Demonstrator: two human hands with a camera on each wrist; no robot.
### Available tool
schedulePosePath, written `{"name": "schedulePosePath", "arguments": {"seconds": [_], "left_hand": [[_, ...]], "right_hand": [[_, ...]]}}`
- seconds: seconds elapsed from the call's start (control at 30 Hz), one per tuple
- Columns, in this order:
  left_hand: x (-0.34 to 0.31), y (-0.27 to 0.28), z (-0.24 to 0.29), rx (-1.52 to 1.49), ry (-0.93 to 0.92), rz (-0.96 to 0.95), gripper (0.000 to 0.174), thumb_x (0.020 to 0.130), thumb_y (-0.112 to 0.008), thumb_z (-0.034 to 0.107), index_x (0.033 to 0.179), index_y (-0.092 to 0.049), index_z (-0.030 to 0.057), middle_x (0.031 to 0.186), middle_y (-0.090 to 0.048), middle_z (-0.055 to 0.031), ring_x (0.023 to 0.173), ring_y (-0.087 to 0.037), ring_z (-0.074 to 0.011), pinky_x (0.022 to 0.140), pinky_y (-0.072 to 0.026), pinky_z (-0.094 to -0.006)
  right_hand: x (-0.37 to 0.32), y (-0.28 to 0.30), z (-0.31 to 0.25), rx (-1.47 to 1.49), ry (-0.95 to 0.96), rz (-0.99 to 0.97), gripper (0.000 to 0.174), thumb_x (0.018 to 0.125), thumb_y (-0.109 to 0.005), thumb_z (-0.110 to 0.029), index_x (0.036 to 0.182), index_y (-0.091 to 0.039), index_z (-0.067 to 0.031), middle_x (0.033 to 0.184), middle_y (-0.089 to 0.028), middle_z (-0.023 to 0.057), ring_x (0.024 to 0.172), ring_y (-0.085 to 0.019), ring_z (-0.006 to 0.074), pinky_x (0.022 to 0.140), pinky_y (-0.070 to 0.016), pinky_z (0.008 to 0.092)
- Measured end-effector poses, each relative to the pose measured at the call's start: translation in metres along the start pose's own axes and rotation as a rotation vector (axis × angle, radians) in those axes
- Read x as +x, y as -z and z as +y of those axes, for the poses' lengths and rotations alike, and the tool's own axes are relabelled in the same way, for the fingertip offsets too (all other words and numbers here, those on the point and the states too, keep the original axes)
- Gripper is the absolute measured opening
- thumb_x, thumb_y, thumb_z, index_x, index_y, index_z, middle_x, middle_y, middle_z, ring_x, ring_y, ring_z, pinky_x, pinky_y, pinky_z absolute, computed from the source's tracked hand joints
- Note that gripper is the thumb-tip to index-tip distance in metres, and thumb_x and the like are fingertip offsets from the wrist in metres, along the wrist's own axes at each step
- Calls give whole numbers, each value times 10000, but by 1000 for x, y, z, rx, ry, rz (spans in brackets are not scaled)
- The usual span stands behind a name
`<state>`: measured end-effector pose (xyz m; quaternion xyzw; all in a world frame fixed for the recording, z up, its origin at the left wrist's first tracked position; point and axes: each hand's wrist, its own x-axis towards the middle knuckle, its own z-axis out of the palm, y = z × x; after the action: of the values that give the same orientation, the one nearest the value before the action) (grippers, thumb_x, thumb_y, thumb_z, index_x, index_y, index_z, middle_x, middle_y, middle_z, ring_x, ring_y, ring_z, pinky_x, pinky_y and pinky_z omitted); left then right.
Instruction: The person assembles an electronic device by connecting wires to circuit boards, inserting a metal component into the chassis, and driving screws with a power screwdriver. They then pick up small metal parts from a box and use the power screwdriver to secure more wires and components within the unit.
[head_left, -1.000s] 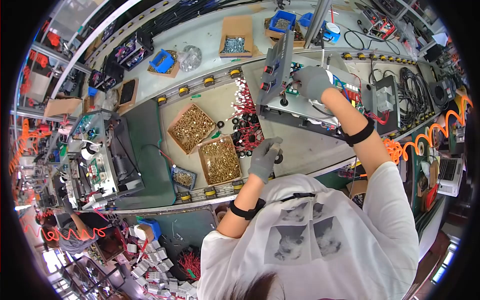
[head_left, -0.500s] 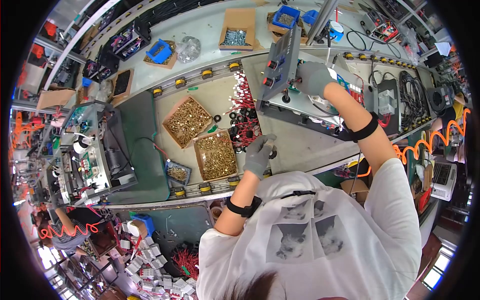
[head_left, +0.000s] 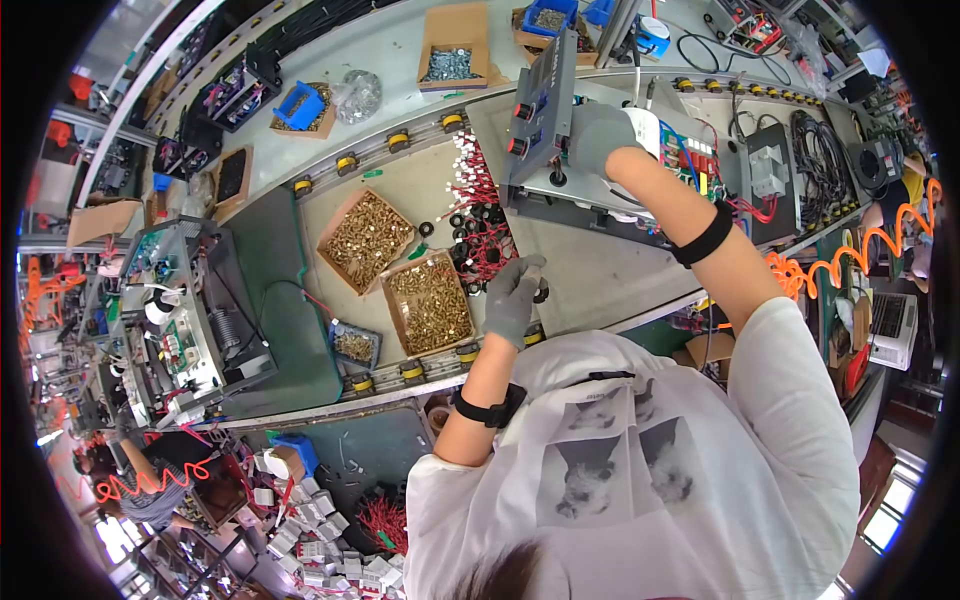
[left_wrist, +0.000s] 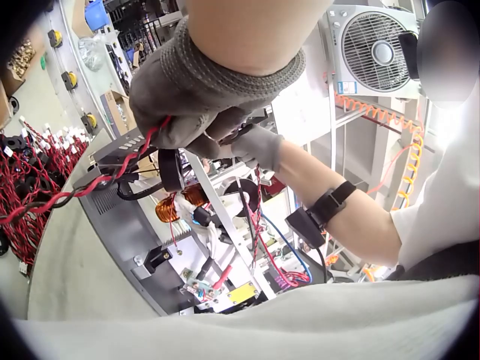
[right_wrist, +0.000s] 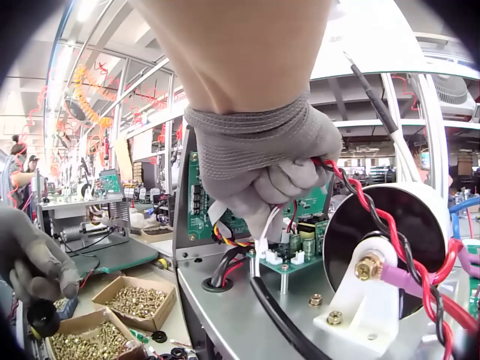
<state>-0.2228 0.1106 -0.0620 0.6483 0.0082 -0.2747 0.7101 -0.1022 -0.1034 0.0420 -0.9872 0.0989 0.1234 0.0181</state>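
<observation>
Head view, left hand (head_left: 512, 298) pinching black ring (left_wrist: 171, 170), right hand (head_left: 600, 135) gripping red-black wires (right_wrist: 360, 196)

The left arm is bent, and the left hand (head_left: 512, 300), in a grey glove, sits low and near the body with its fingers curled to pinch a ring (head_left: 541, 294). The right arm reaches far out, and the right hand (head_left: 600, 135), in a grey glove too, is closed like a fist round wires (right_wrist: 264, 217). Each wrist wears a black band (head_left: 487, 408).
</observation>
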Motion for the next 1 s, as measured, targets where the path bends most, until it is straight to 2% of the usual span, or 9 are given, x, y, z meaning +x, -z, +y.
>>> {"name": "schedulePosePath", "arguments": {"seconds": [0.23, 0.33, 0.4, 0.47, 0.53, 0.7, 0.77, 0.9, 1.0], "left_hand": [[-14, 5, 2, -26, -15, 6, 228, 877, -523, 176, 1046, -622, 58, 724, -593, 30, 547, -414, -22, 468, -301, -181], [-21, 6, 11, -11, 58, 37, 231, 864, -534, 120, 1044, -604, -6, 779, -593, -36, 682, -500, -87, 639, -405, -227], [-23, 8, 10, -1, 56, 43, 229, 865, -534, 123, 1042, -605, -3, 777, -593, -34, 684, -503, -87, 640, -406, -227], [-22, 8, 8, 9, 76, 46, 225, 871, -536, 137, 1041, -610, 9, 767, -590, -29, 694, -509, -87, 647, -408, -228], [-20, 7, 6, 18, 102, 29, 222, 872, -537, 139, 1039, -612, 12, 765, -589, -27, 693, -509, -86, 647, -408, -228], [-11, -1, 1, 106, 101, 0, 202, 877, -540, 144, 1021, -625, 30, 733, -582, -17, 690, -510, -80, 646, -408, -227], [-8, -15, 9, 91, 108, -60, 200, 865, -543, 111, 1029, -625, 32, 718, -576, -10, 674, -506, -76, 627, -405, -220], [3, -43, -4, 293, 13, -358, 260, 828, -543, 55, 1078, -611, 35, 780, -614, -29, 717, -545, -79, 650, -437, -220], [1, -84, -2, 257, 7, -514, 276, 824, -566, 88, 1095, -605, 46, 796, -636, -47, 734, -570, -105, 678, -455, -249]], "right_hand": [[0, -4, 8, -34, -14, -19, 287, 726, -628, -211, 964, -666, -56, 980, -649, 170, 900, -635, 310, 767, -511, 395], [-8, -13, 31, 69, 76, -34, 265, 785, -577, -248, 999, -662, -119, 970, -651, 157, 897, -632, 317, 744, -507, 417], [-40, -19, 41, 224, 152, 233, 266, 848, -504, -283, 1056, -631, -176, 935, -653, 151, 861, -630, 338, 716, -498, 444], [-80, -17, 48, 230, 42, 233, 274, 890, -446, -298, 1094, -591, -188, 912, -649, 162, 824, -629, 355, 704, -489, 462], [-125, -31, 59, 323, -17, 340, 269, 892, -461, -275, 1044, -578, -87, 809, -618, 213, 786, -599, 388, 680, -460, 474], [-216, -77, 97, 444, -106, 185, 203, 827, -509, -191, 1009, -562, -117, 850, -615, 170, 796, -602, 361, 704, -466, 461], [-238, -87, 106, 366, -106, -87, 232, 787, -535, -155, 1011, -576, -107, 910, -594, 167, 853, -589, 347, 747, -458, 444], [-237, -91, 105, 626, -56, 135, 233, 805, -563, -179, 1014, -623, -93, 940, -601, 154, 875, -585, 337, 781, -458, 417], [-221, -82, 92, 1071, -124, 124, 229, 841, -575, -191, 993, -618, -26, 836, -636, 110, 755, -613, 214, 688, -481, 330]]}}
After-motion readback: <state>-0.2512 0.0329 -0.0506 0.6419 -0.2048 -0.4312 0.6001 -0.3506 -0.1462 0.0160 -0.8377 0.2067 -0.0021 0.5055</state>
